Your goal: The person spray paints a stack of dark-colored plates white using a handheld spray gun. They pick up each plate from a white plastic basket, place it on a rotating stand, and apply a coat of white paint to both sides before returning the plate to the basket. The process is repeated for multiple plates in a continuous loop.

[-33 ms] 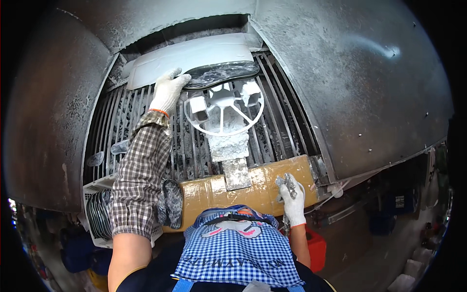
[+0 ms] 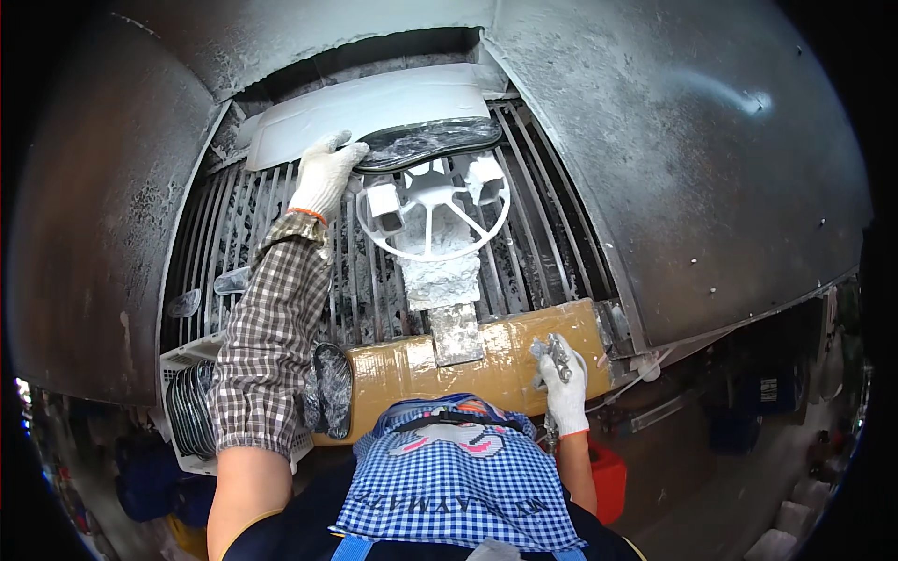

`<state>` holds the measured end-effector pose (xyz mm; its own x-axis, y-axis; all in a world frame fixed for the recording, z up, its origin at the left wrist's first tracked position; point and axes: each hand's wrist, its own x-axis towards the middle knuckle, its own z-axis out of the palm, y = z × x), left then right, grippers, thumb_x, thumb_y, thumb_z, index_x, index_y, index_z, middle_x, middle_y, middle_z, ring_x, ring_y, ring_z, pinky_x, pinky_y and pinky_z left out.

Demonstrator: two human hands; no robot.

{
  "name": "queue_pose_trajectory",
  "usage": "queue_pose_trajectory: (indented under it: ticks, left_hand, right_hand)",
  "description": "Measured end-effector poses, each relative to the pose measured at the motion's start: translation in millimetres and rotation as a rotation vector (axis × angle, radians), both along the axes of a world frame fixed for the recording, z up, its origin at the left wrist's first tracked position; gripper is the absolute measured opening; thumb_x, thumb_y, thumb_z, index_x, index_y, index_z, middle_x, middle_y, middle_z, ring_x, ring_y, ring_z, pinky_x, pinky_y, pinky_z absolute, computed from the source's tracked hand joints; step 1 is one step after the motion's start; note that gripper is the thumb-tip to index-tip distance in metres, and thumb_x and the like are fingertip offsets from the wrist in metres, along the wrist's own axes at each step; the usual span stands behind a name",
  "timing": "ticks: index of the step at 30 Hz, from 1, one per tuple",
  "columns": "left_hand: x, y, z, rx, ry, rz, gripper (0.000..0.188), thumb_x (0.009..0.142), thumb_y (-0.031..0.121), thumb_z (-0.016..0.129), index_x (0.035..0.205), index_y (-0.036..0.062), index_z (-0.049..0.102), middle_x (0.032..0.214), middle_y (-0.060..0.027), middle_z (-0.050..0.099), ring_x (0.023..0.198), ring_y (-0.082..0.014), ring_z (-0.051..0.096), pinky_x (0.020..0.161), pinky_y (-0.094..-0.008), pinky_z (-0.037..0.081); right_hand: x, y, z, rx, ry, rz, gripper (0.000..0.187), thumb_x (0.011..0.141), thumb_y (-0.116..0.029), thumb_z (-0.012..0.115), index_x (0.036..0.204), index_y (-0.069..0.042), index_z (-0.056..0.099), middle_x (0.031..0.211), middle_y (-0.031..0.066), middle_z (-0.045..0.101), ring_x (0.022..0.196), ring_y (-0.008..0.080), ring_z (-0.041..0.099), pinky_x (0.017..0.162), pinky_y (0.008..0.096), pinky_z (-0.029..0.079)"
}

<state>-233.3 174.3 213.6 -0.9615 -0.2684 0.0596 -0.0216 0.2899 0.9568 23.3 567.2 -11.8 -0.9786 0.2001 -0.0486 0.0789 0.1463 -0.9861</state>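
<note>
My left hand [image 2: 324, 178], in a white glove, grips the left end of a black shoe-sole-shaped piece [image 2: 435, 143] with a shiny, streaked middle. The piece lies level over a white-coated wheel-shaped stand [image 2: 429, 228] with blocks on it. In my right hand [image 2: 569, 397], also gloved, is a grey metal spray gun [image 2: 558, 355], its hose hanging below. That hand is above the right part of a tape-covered brown board [image 2: 402, 366], apart from the sole piece.
Bars of a dusty metal grate [image 2: 538, 215] lie under the stand, between metal booth walls [image 2: 692, 187]. A pale sheet [image 2: 309, 117] rests at the back. To the left, a white basket [image 2: 178, 360] holds several dark sole pieces; another dark piece [image 2: 329, 388] lies beside the board.
</note>
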Motion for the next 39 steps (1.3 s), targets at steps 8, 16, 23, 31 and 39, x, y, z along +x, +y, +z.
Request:
queue_pose_trajectory:
  ticks: [8,16,23,31,39]
  left_hand:
    - [-8.3,-11.6,-13.5,-0.061,0.001,0.040,0.062,0.094,0.019,0.076,0.148,-0.0042,0.057,0.085,-0.0086,0.072,0.049,-0.0086,0.054,0.039,-0.0240,0.037]
    - [-7.4,-18.5,-28.2,-0.421,0.159,0.165,0.060,0.094,0.028,0.077,0.143,-0.0021,0.063,0.122,-0.0172,0.075,0.105,-0.0225,0.072,0.095,-0.0350,0.057]
    - [40.4,-4.7,-44.9,0.362,0.147,0.394,0.052,0.095,0.016,0.076,0.142,-0.0012,0.061,0.119,-0.0094,0.070,0.100,-0.0194,0.066,0.093,-0.0341,0.054]
    - [117.0,49.5,-133.3,0.885,-0.257,0.067,0.034,0.094,0.006,0.067,0.127,0.0016,0.061,0.101,-0.0039,0.066,0.085,-0.0171,0.065,0.081,-0.0338,0.058]
    - [129.7,83.9,-135.4,1.166,-0.163,-0.234,0.045,0.100,0.004,0.052,0.145,0.0015,0.052,0.134,-0.0142,0.066,0.117,-0.0274,0.069,0.100,-0.0433,0.060]
  right_hand:
    - [-4.0,-0.5,-0.4,0.051,0.034,0.016,0.049,0.101,-0.010,0.066,0.146,0.007,0.058,0.112,0.0073,0.072,0.079,0.0089,0.063,0.067,0.0269,0.054]
    - [-8.0,-9.3,29.7,-0.006,-0.021,0.017,0.052,0.101,-0.013,0.068,0.148,0.006,0.056,0.122,0.0099,0.070,0.087,0.0106,0.065,0.076,0.0279,0.055]
    - [-30.8,-19.7,74.1,0.039,0.113,0.111,0.055,0.103,-0.015,0.065,0.153,0.006,0.051,0.126,0.0123,0.070,0.087,0.0108,0.065,0.079,0.0279,0.055]
    - [-75.6,-75.2,181.9,-0.299,0.177,0.306,0.060,0.104,-0.013,0.069,0.156,0.006,0.046,0.109,0.0072,0.070,0.089,0.0129,0.071,0.080,0.0285,0.059]
    - [-101.9,-135.8,233.6,-0.434,0.433,0.466,0.059,0.103,-0.002,0.065,0.157,0.007,0.044,0.138,0.0141,0.068,0.112,0.0122,0.067,0.095,0.0268,0.055]
